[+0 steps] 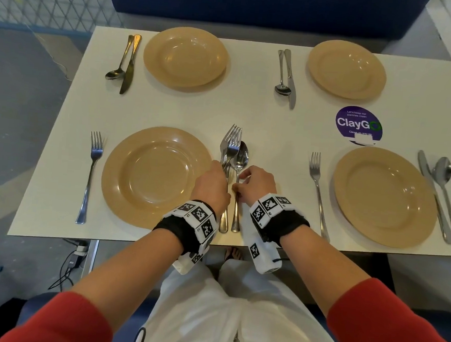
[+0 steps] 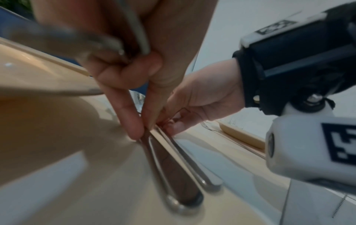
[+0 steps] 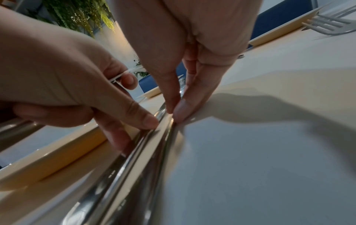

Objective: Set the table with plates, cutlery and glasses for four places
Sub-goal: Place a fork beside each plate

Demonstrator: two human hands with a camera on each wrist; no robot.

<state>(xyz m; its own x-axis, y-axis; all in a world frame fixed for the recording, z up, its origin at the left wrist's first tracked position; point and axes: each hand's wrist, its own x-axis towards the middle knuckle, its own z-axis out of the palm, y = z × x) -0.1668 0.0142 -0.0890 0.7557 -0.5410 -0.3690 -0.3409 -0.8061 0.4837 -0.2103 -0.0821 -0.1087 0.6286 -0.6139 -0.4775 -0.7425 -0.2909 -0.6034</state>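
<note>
Head view: left hand (image 1: 212, 186) clutching spare forks (image 1: 231, 141) just right of the near-left plate (image 1: 153, 177); right hand (image 1: 256, 182) pinching the spoon (image 1: 241, 158) handle.

Left wrist view: fingertips (image 2: 134, 130) pressing the knife handle (image 2: 173, 170) on the table.

Right wrist view: fingertips (image 3: 183, 112) clamped on the thin stem. Stiff, slick, light steel, probably; best gripped mid-handle.

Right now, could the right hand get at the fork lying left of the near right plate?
Probably yes. The right hand is pinching the spoon, but the fork lies close to its right, with only bare table between them.
</note>
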